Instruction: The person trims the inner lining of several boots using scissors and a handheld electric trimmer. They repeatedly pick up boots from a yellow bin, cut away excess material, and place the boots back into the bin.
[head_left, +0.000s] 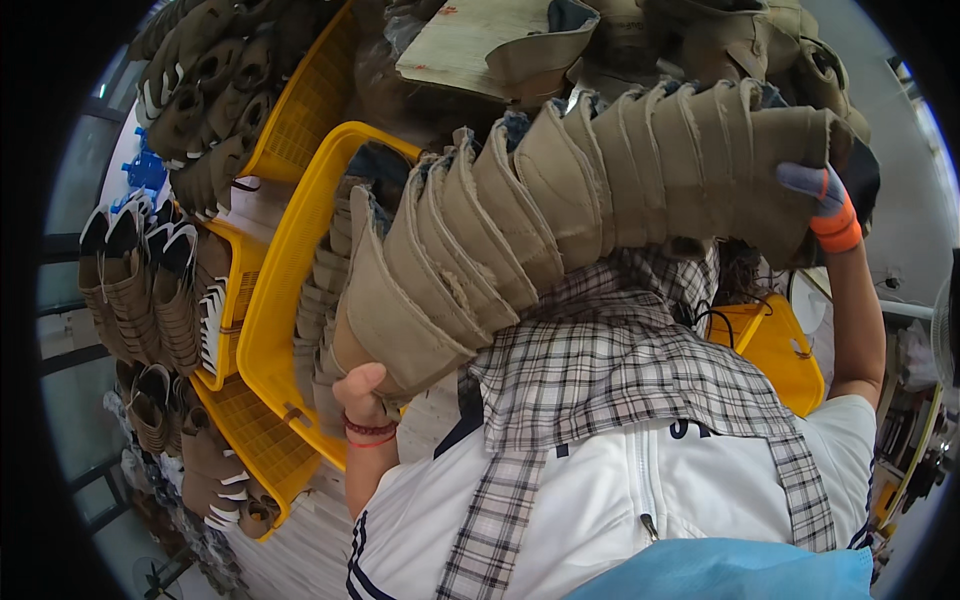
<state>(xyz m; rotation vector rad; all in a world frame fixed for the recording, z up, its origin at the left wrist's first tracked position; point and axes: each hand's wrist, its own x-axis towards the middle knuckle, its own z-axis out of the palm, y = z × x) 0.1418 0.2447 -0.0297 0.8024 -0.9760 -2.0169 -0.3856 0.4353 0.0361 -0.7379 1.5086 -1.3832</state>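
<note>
A long, curved stack of nested tan shoe uppers [540, 190], with frayed edges and bits of blue lining, stretches across my front. The near left end rests against my bare left hand [362, 395], whose thumb shows while the fingers are hidden beneath the stack. At the far right end, my right hand [826, 205], in a grey glove with an orange cuff, grips the last pieces, its fingers partly out of sight. Just left of the stack, a yellow basket [268, 300] holds more tan uppers.
More yellow baskets [300, 100] with piles of brown uppers [205, 90] stand at the left. Ahead lies a pale board [450, 50] among tan uppers [720, 40]. Another yellow basket [785, 350] sits at the right, beside my plaid apron [620, 360].
</note>
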